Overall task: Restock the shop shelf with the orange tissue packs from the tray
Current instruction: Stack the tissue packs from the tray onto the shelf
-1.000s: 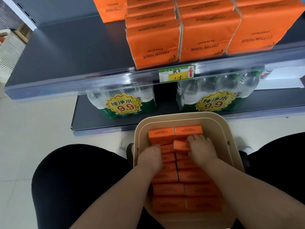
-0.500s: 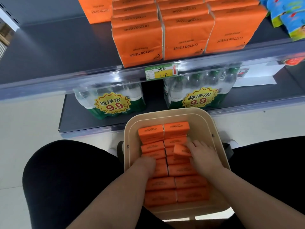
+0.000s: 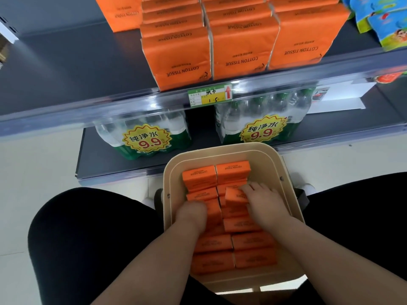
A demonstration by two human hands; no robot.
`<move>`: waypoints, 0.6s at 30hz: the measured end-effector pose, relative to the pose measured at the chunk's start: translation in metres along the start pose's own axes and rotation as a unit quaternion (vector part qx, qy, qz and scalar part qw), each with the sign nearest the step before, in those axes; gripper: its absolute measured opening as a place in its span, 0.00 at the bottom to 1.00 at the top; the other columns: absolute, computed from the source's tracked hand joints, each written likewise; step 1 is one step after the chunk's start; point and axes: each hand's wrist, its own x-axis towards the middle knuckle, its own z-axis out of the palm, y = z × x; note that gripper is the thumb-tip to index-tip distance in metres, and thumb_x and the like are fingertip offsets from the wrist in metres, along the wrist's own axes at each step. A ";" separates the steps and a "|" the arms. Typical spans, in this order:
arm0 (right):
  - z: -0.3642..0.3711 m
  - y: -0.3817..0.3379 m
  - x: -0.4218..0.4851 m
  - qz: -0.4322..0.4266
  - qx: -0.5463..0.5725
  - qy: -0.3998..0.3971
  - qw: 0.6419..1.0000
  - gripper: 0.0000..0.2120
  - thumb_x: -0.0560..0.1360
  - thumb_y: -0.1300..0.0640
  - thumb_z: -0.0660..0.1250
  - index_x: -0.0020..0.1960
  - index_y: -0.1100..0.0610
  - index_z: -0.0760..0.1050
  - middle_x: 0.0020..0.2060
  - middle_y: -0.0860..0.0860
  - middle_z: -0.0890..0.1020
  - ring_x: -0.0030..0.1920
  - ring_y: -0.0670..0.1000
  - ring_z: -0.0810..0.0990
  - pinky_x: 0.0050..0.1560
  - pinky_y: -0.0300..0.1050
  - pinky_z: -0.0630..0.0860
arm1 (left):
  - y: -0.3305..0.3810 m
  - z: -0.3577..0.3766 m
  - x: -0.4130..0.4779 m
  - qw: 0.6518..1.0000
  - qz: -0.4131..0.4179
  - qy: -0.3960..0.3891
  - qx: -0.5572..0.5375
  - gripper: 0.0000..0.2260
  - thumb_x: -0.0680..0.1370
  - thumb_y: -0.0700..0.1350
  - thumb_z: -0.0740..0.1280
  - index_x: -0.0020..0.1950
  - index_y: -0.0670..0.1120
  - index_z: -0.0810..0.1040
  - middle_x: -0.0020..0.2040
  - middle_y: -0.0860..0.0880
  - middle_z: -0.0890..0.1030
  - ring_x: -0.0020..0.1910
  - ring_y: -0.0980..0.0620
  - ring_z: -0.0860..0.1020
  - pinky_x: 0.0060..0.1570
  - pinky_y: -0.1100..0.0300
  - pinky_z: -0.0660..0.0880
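Note:
A beige tray (image 3: 284, 172) between my knees holds two columns of small orange tissue packs (image 3: 255, 258). My left hand (image 3: 192, 215) reaches down into the left column, its fingers curled over a pack (image 3: 212, 209) with the fingertips hidden. My right hand (image 3: 263, 202) grips one pack (image 3: 235, 194) in the right column, and that pack is tilted up above its neighbours. On the dark shelf (image 3: 66, 69) above stand rows of larger orange tissue packs (image 3: 179, 56), from the middle to the right.
The shelf's left part is bare. A price tag (image 3: 209, 96) sits on its front rail. Two wrapped packs of water bottles (image 3: 145, 137) stand on the lower shelf just behind the tray. Blue snack bags (image 3: 383, 23) lie at the shelf's right end.
Both hands stay in the tray. The pack under my right hand has tipped up a little more. My view has swung slightly to the right.

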 end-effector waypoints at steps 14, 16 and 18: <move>-0.106 -0.039 -0.031 -0.036 -0.011 0.181 0.983 0.22 0.75 0.55 0.62 0.69 0.47 0.66 0.61 0.49 0.75 0.63 0.54 0.72 0.61 0.52 0.69 | -0.033 -0.121 -0.085 0.917 -0.031 0.357 -0.174 0.12 0.74 0.41 0.63 0.56 0.42 0.69 0.51 0.41 0.78 0.51 0.40 0.77 0.44 0.50 0.73; -0.128 -0.046 -0.036 -0.044 -0.018 0.210 0.977 0.23 0.75 0.55 0.63 0.69 0.48 0.66 0.61 0.50 0.75 0.62 0.54 0.72 0.60 0.53 0.70 | -0.036 -0.143 -0.103 0.899 -0.020 0.399 -0.176 0.11 0.74 0.42 0.63 0.55 0.42 0.71 0.51 0.41 0.79 0.51 0.40 0.78 0.45 0.49 0.74; -0.153 -0.052 -0.039 -0.047 -0.021 0.245 0.968 0.24 0.74 0.56 0.64 0.70 0.49 0.66 0.62 0.51 0.75 0.62 0.55 0.72 0.59 0.53 0.70 | -0.040 -0.164 -0.120 0.885 -0.024 0.430 -0.177 0.12 0.74 0.42 0.62 0.57 0.42 0.71 0.53 0.40 0.79 0.53 0.39 0.77 0.46 0.50 0.72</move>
